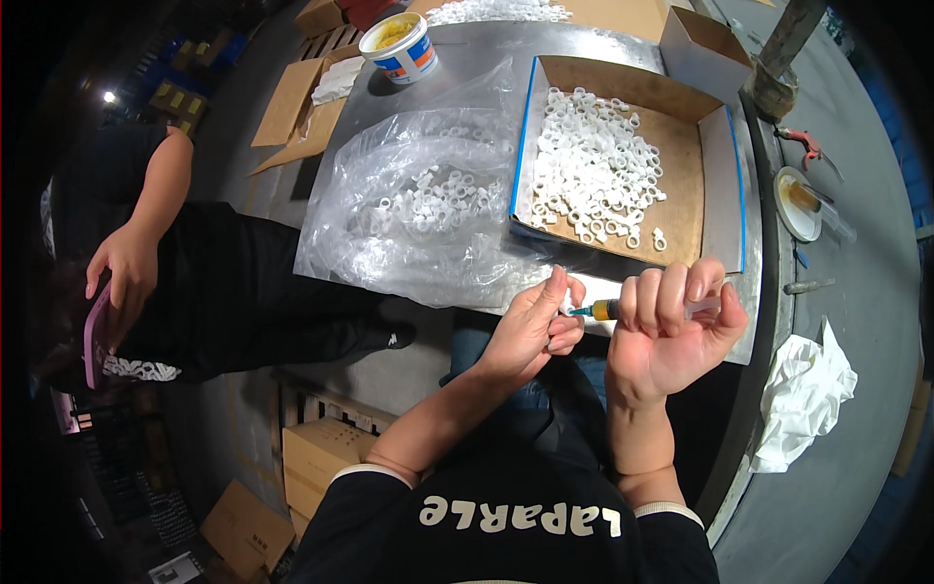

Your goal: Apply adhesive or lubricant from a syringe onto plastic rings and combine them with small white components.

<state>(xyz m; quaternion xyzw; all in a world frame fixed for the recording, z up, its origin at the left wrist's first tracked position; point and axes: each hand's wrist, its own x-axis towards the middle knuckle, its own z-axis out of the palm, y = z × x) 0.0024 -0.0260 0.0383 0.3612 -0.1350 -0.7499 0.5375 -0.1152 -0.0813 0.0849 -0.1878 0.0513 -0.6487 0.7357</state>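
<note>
My left hand [532, 329] pinches a small white plastic ring part between thumb and fingers, mostly hidden by them. In my right hand [673, 326] lies a syringe [605, 310] filled with yellowish-brown paste, its fingers wrapped round the barrel and the thumb toward the plunger end. The syringe's teal needle tip [582, 311] points left and meets the white part, or nearly so. Just beyond both hands stands a shallow cardboard box [686, 185] with blue edges, holding a heap of white ring parts [593, 161].
A clear plastic bag [341, 234] with more white rings lies left of the box. Behind it stands a tub [404, 58] of yellow paste. On the right are a white plate [793, 219], a crumpled cloth [803, 404] and red-handled pliers [803, 144]. Another person's hand [131, 268] holds a phone.
</note>
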